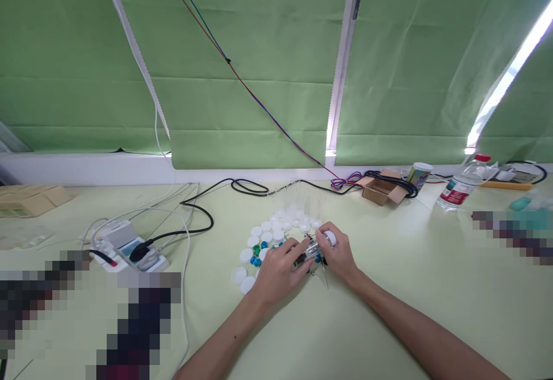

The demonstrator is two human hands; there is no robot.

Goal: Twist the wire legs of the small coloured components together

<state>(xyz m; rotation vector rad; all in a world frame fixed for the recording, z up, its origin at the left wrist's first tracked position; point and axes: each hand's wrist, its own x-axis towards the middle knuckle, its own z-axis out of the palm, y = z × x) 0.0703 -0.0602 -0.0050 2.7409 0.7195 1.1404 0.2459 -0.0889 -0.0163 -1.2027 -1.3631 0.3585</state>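
Note:
My left hand (275,272) is closed around a small clear tube (311,248), which lies slantwise and has something dark at its lower left end. At the other end sits a white cap (330,238), with the fingers of my right hand (340,258) closed on it. Around my left hand lie many round white caps (256,231) and a few shiny blue and green pieces (256,250). Behind them stand several faint clear tubes (298,198). Thin wire-like bits (325,276) show beneath my hands, partly hidden.
A power strip (129,250) with plugs and loose cables is at the left. Along the back are a black cable (248,186), an open cardboard box (382,189), a can (419,174) and a bottle (462,184). Beige boxes (32,198) lie far left.

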